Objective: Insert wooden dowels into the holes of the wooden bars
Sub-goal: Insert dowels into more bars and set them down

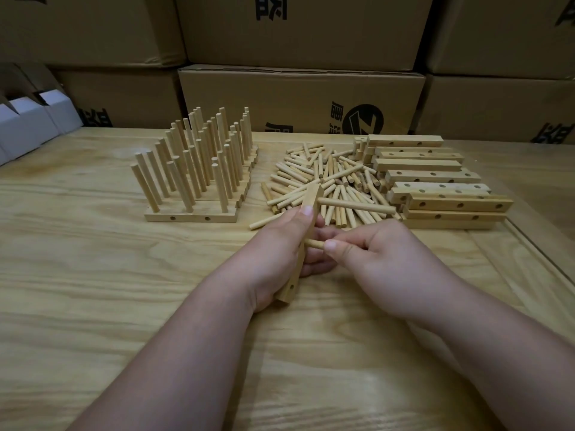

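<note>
— What are you holding?

— A wooden bar (306,225), gripped in my left hand (280,253) above the bench (93,275), its far end tipped up and away from me. My fingers are curled round it, thumb on its top edge. One dowel (354,206) already sticks out of its right side, near the far end.

— And your other hand?

— My right hand (373,259) pinches a second dowel (314,243) between thumb and fingers, its tip against the bar's side, lower down. I cannot tell how far in it sits.

— Where are the rest of the parts?

— Loose dowels (326,178) lie heaped just beyond my hands. To their right is a stack of empty bars (432,178), holes showing. To the left stand the finished bars (199,169) in rows, dowels upright.

— Behind all that?

— Cardboard boxes (301,98) stacked along the back, and white boxes (28,122) at far left.
</note>
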The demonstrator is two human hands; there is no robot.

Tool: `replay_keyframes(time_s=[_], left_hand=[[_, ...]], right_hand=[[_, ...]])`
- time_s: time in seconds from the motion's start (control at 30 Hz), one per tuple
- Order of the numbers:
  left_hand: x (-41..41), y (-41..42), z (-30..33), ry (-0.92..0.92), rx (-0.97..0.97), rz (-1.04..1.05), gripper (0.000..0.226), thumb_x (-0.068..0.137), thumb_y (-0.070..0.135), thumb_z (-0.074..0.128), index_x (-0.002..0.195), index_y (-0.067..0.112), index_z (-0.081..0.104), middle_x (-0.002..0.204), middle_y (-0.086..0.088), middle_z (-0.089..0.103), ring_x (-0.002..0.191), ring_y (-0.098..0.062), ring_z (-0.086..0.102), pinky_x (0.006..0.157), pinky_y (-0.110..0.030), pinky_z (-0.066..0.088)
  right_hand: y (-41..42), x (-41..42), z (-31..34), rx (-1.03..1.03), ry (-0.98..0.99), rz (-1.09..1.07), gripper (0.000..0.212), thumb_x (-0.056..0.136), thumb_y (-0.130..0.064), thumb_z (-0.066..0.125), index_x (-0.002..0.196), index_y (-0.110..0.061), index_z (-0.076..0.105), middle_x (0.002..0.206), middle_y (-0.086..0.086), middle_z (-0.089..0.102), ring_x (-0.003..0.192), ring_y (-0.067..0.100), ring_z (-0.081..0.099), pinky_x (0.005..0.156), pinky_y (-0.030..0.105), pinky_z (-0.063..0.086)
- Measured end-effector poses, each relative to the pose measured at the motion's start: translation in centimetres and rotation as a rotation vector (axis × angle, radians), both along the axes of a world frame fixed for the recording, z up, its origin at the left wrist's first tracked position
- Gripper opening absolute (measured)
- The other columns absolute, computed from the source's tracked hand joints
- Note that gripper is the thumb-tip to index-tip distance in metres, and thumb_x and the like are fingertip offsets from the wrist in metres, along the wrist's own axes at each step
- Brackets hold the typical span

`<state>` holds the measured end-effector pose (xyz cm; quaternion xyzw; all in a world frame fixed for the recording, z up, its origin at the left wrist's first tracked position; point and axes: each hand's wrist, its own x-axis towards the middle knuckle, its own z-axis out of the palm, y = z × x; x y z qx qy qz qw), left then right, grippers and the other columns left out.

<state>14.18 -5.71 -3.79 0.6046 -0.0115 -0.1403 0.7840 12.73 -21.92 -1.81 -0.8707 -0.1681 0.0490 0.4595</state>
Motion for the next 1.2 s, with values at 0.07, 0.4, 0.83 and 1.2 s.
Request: replay_keyframes(time_s=[0.07, 0.4, 0.83, 1.2], left_hand=[[0.0, 0.0, 0.0, -0.008, 0.026, -0.007, 0.036, 0.109, 0.037, 0.036, 0.11, 0.009, 0.058, 0.083, -0.002, 0.076, 0.076, -0.016, 0.074, 0.075, -0.033, 0.063], [0.0, -0.3, 0.0, -0.021, 0.021, 0.038, 0.032, 0.109, 0.036, 0.035, 0.104, 0.012, 0.056, 0.075, 0.002, 0.074, 0.064, -0.01, 0.07, 0.074, -0.033, 0.064], [0.0, -0.3, 0.1, -0.006, 0.025, 0.044, 0.034, 0.11, 0.035, 0.035, 0.102, 0.01, 0.057, 0.072, 0.002, 0.072, 0.059, -0.007, 0.068, 0.065, -0.026, 0.061], [0.3, -0.4, -0.3, -0.03, 0.047, 0.037, 0.033, 0.109, 0.036, 0.037, 0.102, 0.012, 0.058, 0.077, 0.001, 0.075, 0.062, -0.01, 0.07, 0.072, -0.03, 0.063]], right_hand=[[-0.4, 0.3, 0.5, 0.007, 0.049, 0.011, 0.028, 0.098, -0.024, 0.061, 0.081, -0.031, 0.081, 0.085, -0.033, 0.071, 0.089, -0.028, 0.056, 0.069, -0.009, 0.034], [0.5, -0.1, -0.2, -0.078, -0.114, -0.05, 0.026, 0.097, -0.024, 0.061, 0.084, -0.031, 0.082, 0.096, -0.03, 0.072, 0.104, -0.019, 0.058, 0.083, 0.008, 0.044], [0.7, -0.2, -0.2, -0.072, -0.131, -0.038, 0.025, 0.097, -0.024, 0.061, 0.084, -0.031, 0.082, 0.093, -0.029, 0.072, 0.105, -0.016, 0.06, 0.09, 0.016, 0.048], [0.6, -0.2, -0.5, -0.031, -0.101, -0.054, 0.027, 0.097, -0.023, 0.062, 0.08, -0.031, 0.082, 0.086, -0.042, 0.065, 0.097, -0.021, 0.059, 0.07, 0.0, 0.04]])
